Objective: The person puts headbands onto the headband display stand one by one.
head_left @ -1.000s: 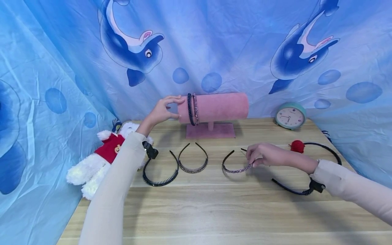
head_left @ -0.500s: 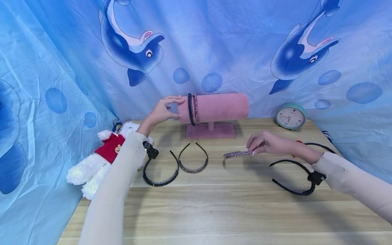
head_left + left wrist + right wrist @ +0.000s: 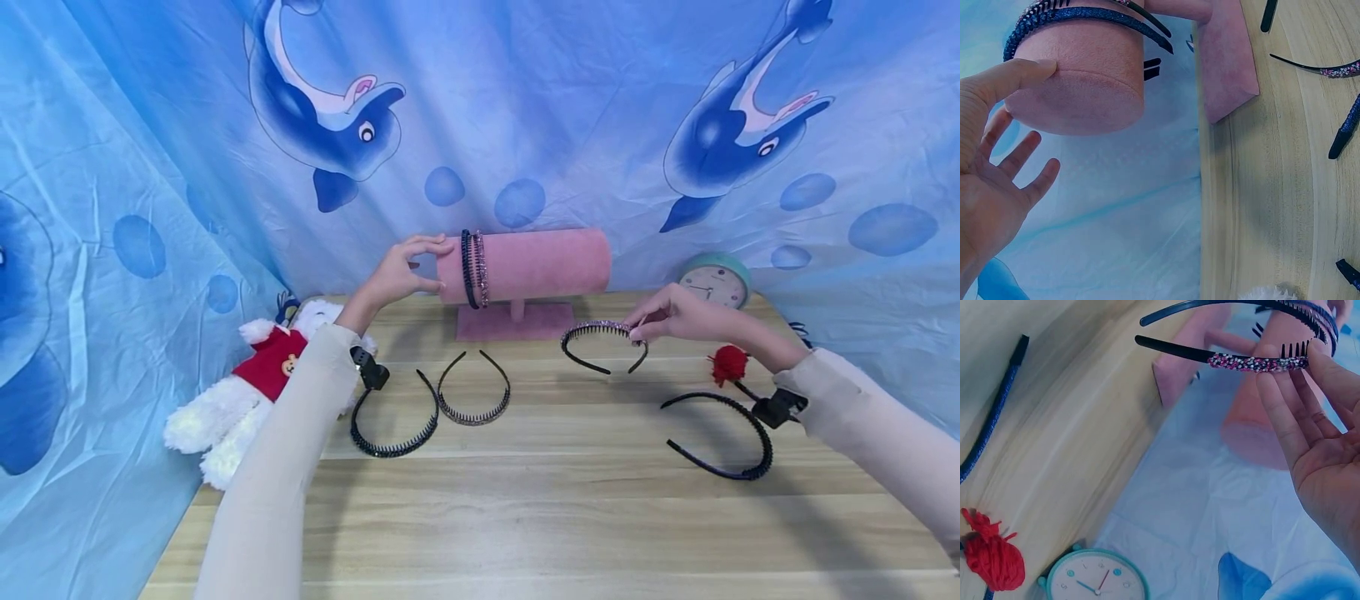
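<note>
Sequined headband [image 3: 596, 326] moved since the last frame: raised and turned, arch up, ends down; I'd judge it's off the table [image 3: 495, 533] and being oriented in the hand. Nearest: blue headband [image 3: 767, 450] at right, dark headband [image 3: 385, 452] and slim headband [image 3: 474, 419] at left, all lying flat. Beyond, right hand [image 3: 678, 315] pinches the sequined one by its side (apart from the pink roll [image 3: 547, 262], in front and to its right). Left hand [image 3: 396, 271] pinches the roll's left end, lower fingers spread, beside two bands [image 3: 482, 271] already around it.
</note>
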`<action>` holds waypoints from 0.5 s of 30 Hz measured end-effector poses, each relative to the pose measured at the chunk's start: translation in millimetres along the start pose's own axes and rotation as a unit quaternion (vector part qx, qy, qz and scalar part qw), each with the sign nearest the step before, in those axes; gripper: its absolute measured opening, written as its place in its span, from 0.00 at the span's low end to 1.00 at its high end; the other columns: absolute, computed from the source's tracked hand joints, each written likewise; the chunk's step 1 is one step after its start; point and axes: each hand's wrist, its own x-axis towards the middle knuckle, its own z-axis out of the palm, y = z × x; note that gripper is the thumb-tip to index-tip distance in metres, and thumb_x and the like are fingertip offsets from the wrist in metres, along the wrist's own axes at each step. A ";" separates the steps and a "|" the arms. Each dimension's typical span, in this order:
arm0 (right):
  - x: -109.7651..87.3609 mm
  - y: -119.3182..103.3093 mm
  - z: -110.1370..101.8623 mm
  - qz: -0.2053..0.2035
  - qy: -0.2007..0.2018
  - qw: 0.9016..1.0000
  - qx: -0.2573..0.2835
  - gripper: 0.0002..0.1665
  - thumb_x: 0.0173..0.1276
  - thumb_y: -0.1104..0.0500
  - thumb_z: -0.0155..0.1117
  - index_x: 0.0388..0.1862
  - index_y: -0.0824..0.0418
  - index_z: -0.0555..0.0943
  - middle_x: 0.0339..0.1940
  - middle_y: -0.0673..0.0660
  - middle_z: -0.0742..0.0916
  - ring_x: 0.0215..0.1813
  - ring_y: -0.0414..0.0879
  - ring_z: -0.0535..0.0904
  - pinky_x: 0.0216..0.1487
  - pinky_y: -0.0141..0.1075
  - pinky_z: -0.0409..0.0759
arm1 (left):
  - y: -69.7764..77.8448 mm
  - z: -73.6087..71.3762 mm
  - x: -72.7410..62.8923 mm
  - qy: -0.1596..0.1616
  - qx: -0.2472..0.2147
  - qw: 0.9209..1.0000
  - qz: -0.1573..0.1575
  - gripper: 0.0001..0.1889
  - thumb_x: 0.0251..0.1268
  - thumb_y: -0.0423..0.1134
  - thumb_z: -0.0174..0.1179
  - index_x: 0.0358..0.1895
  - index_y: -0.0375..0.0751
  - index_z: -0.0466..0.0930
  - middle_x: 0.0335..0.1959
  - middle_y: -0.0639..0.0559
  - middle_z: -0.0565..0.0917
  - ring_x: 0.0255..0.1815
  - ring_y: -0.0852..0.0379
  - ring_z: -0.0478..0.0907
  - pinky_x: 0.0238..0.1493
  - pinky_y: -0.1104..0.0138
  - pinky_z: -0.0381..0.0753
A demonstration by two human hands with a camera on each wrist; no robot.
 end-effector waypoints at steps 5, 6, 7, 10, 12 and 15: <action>-4.8 -3.8 -10.6 0.049 0.023 0.998 0.016 0.14 0.70 0.68 0.66 0.52 0.74 0.85 0.40 0.65 0.92 0.37 0.43 0.90 0.41 0.36 0.90 | 0.3 0.0 -0.3 -0.001 0.001 1.000 -0.003 0.35 0.52 0.29 0.75 0.68 0.43 0.77 0.78 0.51 0.68 0.80 0.46 0.60 0.75 0.43 0.67; -5.5 -3.5 -12.5 0.056 0.025 0.998 0.017 0.15 0.70 0.68 0.65 0.52 0.75 0.84 0.40 0.65 0.92 0.37 0.43 0.90 0.41 0.37 0.91 | 0.4 0.0 -0.3 -0.001 0.001 1.000 -0.003 0.35 0.52 0.29 0.75 0.68 0.43 0.77 0.79 0.51 0.68 0.80 0.46 0.60 0.75 0.43 0.67; -6.1 -3.3 -14.0 0.065 0.027 0.997 0.016 0.15 0.71 0.67 0.65 0.53 0.75 0.84 0.39 0.65 0.92 0.37 0.42 0.90 0.41 0.36 0.91 | 0.3 0.0 -0.3 -0.002 0.001 1.000 -0.003 0.35 0.52 0.29 0.75 0.68 0.43 0.77 0.79 0.51 0.68 0.80 0.46 0.60 0.75 0.43 0.67; -8.2 -1.1 -19.6 0.090 0.029 0.995 0.023 0.16 0.72 0.67 0.64 0.56 0.75 0.83 0.40 0.67 0.91 0.37 0.42 0.90 0.42 0.36 0.90 | 0.4 0.1 -0.5 -0.001 0.001 1.000 -0.003 0.35 0.52 0.29 0.75 0.68 0.42 0.77 0.79 0.50 0.68 0.80 0.46 0.60 0.75 0.43 0.67; -9.7 0.7 -23.7 0.100 0.029 0.994 0.026 0.17 0.73 0.67 0.63 0.57 0.75 0.82 0.40 0.67 0.91 0.38 0.42 0.90 0.42 0.35 0.90 | 0.8 0.1 -0.9 0.000 0.002 1.000 -0.002 0.35 0.52 0.29 0.75 0.68 0.42 0.77 0.78 0.50 0.68 0.80 0.46 0.60 0.75 0.43 0.67; -12.1 4.2 -30.3 0.107 0.035 0.993 0.024 0.19 0.74 0.66 0.62 0.59 0.75 0.81 0.41 0.65 0.92 0.38 0.42 0.91 0.42 0.36 0.90 | 1.3 0.3 -1.3 0.001 0.001 1.000 -0.002 0.35 0.52 0.28 0.75 0.68 0.42 0.77 0.78 0.50 0.68 0.80 0.47 0.60 0.75 0.43 0.67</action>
